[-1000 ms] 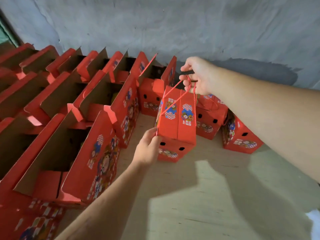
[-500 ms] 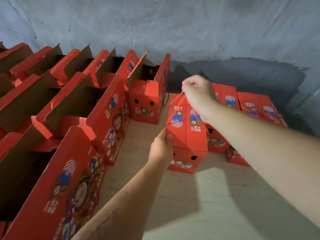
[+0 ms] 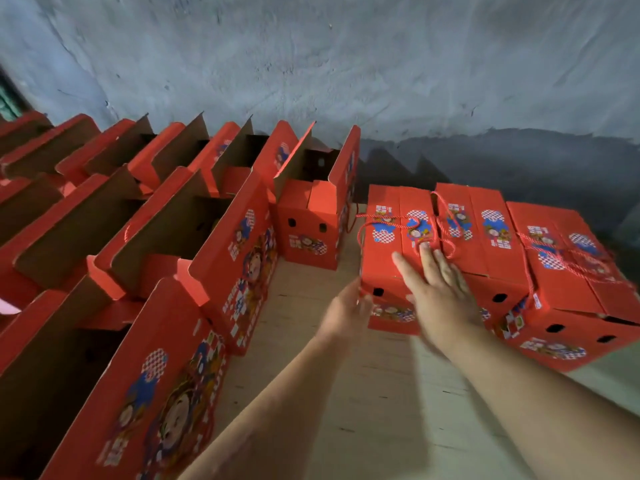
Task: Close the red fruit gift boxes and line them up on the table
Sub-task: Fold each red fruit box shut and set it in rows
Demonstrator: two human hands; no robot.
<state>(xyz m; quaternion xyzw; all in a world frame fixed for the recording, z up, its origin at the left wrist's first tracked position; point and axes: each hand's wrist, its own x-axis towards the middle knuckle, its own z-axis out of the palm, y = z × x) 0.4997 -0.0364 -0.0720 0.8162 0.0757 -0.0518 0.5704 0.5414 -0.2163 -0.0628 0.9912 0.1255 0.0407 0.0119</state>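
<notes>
A closed red gift box (image 3: pixel 388 237) with a red cord handle lying on its lid stands on the table, leftmost in a row with two other closed boxes (image 3: pixel 485 233) (image 3: pixel 571 271). My right hand (image 3: pixel 436 289) lies over its near top edge with fingers spread and straight. My left hand (image 3: pixel 346 311) is blurred and touches the box's near left corner with fingers extended.
Several open red boxes (image 3: pixel 214 244) with raised flaps fill the left side in rows. One open box (image 3: pixel 311 223) stands just left of the closed row. Bare wooden tabletop (image 3: pixel 363 393) runs between the two groups. A grey wall (image 3: pixel 346 64) is behind.
My right hand let go of the cord handle and now lies flat on the lid. The box has been set against the row of closed boxes.
</notes>
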